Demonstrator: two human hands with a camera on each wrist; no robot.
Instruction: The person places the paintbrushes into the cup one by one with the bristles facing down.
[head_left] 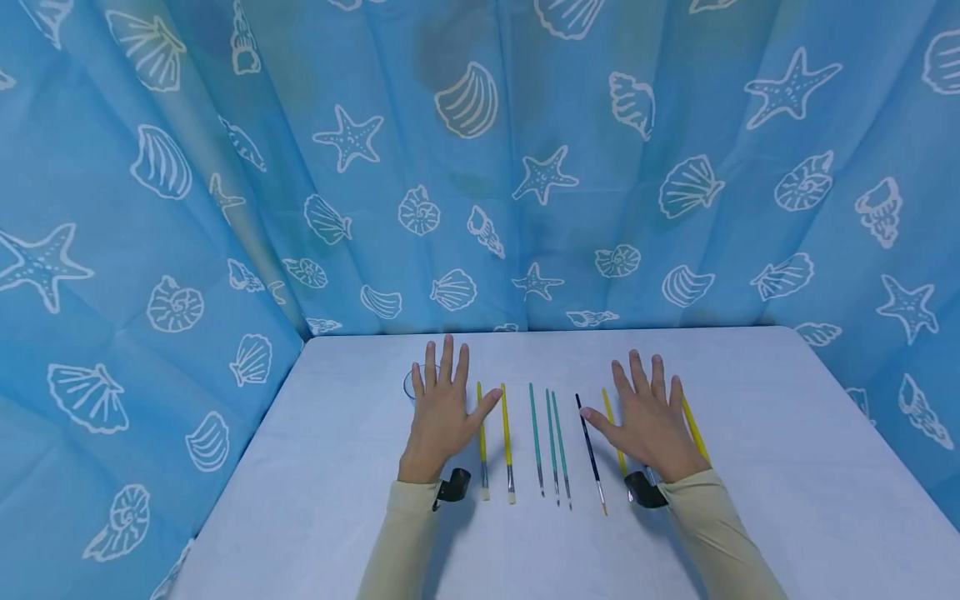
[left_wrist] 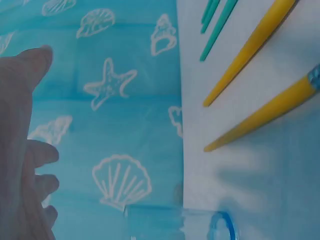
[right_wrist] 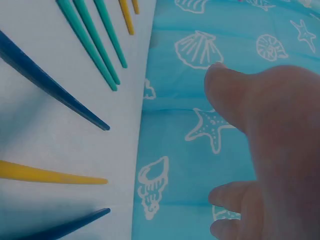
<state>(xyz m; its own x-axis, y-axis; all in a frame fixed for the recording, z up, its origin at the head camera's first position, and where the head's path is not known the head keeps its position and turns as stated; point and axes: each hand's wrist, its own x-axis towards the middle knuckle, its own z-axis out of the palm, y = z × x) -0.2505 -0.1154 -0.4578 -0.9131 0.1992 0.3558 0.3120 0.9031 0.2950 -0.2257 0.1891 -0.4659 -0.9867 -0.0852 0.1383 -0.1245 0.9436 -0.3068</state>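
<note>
My left hand (head_left: 440,417) is held over the table with its fingers spread and nothing in them. Behind its fingers, mostly hidden, stands a clear glass (head_left: 408,385), whose side also shows in the left wrist view. Two yellow paintbrushes (head_left: 507,433) lie near the left thumb. Three teal paintbrushes (head_left: 536,433) lie between the hands. My right hand (head_left: 651,421), likewise spread and holding nothing, is above a yellow paintbrush (right_wrist: 55,174) and a dark blue paintbrush (right_wrist: 75,227). Another dark paintbrush (head_left: 590,450) lies by its thumb; a thicker yellow handle (head_left: 695,429) shows beyond its wrist.
A white table (head_left: 300,500) carries the brushes, which lie in a row with bristles toward me. A blue curtain (head_left: 480,167) with white shells and starfish hangs behind the table and along its sides. Each wrist wears a small black camera (head_left: 453,485).
</note>
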